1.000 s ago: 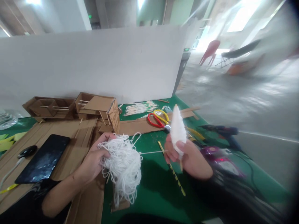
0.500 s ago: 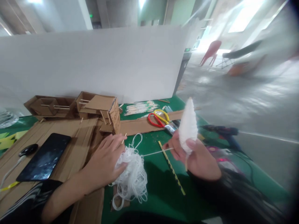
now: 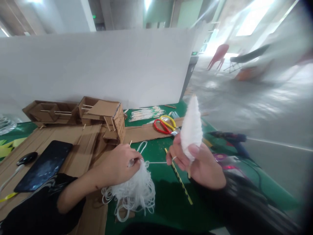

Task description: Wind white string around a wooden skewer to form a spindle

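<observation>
My left hand [image 3: 122,164] is closed on the top of a loose heap of white string [image 3: 137,192], with a thin stick tip showing above its knuckles. My right hand [image 3: 198,161] grips a white string-wound cone [image 3: 192,125], held upright with its point at the top and a stick end showing below. A single strand stretches between the heap and the fingers of my right hand. Under that strand lies a yellow and black strip [image 3: 182,181] on the green table [image 3: 163,202].
Red and yellow handled scissors [image 3: 162,126] lie on cardboard behind my right hand. Cardboard boxes [image 3: 100,114], a phone [image 3: 44,164] and a mouse [image 3: 27,158] are at left. A drill [image 3: 231,137] lies at right, thin sticks [image 3: 146,113] at the back.
My left hand has closed on the string and raised part of the heap. My right hand and the cone have shifted slightly left and up.
</observation>
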Demonstrator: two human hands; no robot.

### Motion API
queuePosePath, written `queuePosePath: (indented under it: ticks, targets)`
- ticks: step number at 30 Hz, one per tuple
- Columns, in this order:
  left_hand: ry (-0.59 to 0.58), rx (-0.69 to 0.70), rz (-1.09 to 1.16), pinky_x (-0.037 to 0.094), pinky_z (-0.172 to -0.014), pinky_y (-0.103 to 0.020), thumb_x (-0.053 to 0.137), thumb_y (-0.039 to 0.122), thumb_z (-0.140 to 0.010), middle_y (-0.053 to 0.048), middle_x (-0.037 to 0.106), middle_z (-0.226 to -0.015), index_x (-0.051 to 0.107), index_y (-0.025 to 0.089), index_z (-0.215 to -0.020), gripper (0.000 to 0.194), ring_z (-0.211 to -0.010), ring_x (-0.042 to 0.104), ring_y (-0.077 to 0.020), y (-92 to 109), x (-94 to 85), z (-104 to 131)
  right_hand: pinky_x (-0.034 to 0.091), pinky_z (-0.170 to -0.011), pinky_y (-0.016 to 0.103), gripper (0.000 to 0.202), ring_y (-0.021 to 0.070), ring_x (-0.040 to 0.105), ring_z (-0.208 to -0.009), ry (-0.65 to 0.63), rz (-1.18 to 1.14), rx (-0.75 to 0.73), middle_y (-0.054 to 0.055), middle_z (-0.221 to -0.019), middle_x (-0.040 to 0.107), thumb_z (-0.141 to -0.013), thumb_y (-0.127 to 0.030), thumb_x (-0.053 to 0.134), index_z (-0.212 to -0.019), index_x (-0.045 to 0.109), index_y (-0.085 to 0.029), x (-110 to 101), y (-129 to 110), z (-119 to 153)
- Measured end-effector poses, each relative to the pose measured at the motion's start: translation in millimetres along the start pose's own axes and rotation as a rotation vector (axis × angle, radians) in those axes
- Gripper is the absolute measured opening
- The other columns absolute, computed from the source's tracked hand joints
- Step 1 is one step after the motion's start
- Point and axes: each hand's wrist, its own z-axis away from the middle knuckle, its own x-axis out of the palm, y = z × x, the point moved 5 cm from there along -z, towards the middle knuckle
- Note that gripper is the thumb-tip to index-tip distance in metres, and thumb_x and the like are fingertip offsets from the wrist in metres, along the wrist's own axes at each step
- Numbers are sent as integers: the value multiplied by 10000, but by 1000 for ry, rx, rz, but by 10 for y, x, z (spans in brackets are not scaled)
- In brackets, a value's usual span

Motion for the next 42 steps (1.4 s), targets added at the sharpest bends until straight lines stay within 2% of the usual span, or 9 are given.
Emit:
queuePosePath:
  ticks: [7,13,19,28,31,34,36,38,42]
  targets:
    - [99,-161,138,389,-648,-310,474,386,-898,-37,666,-773,674,210,-828,275,-725,588,-199,-1,-243,14,442,-511,274,263,112,493,-491,145,383,152,-56,-564,507,-800,-362,678,-957,566,-183,-9,177,4]
    - [20,-259,549,384,-561,-253,459,452,-920,-2,662,-791,614,205,-878,294,-658,560,-152,2,-184,-12,405,-514,244,354,100,449,-559,101,544,239,-39,-667,510,-702,-340,748,-963,583,-165,161,352,-35]
    - [6,-230,643,412,-634,-261,465,454,-924,-14,608,-807,620,183,-875,315,-717,531,-154,7,-151,-33,339,-505,242,160,93,375,-545,150,642,244,-41,-611,455,-706,-282,662,-708,551,-167,111,371,-36]
    - [148,-209,795,424,-739,-291,484,492,-913,-36,610,-861,639,182,-817,359,-817,538,-176,-71,-209,-16,367,-510,252,149,107,406,-542,201,711,276,-29,-608,476,-707,-285,644,-726,555,-167,-81,349,-37]
    - [204,-187,925,447,-735,-300,474,517,-912,-23,598,-688,561,181,-638,442,-743,574,-170,-126,-201,-3,397,-504,257,158,112,432,-528,229,719,279,-29,-597,494,-693,-291,658,-720,562,-168,-183,343,-30]
    - [133,-197,1021,454,-590,-270,439,569,-908,51,419,-450,439,198,-570,502,-466,492,-114,-182,-196,23,433,-494,271,181,134,487,-522,258,720,292,-17,-592,526,-678,-306,681,-730,581,-164,-300,349,-16]
    - [-16,-230,899,396,-485,-236,430,589,-900,59,427,-453,469,195,-610,491,-395,434,-93,-205,-185,56,448,-487,280,203,145,510,-518,280,712,296,-11,-596,538,-683,-321,692,-763,596,-160,-367,357,-6]
    - [-116,-210,620,381,-500,-233,480,595,-871,7,581,-594,579,186,-703,453,-502,534,-124,-209,-195,92,455,-490,283,214,142,508,-510,287,710,295,-13,-594,535,-698,-331,696,-781,601,-158,-401,367,0]
    - [-35,-168,261,392,-601,-264,633,600,-751,-41,697,-896,584,254,-1208,575,-727,636,-209,-161,-182,95,454,-490,273,219,131,504,-514,234,684,311,-16,-601,536,-698,-325,713,-775,598,-155,-347,409,0]
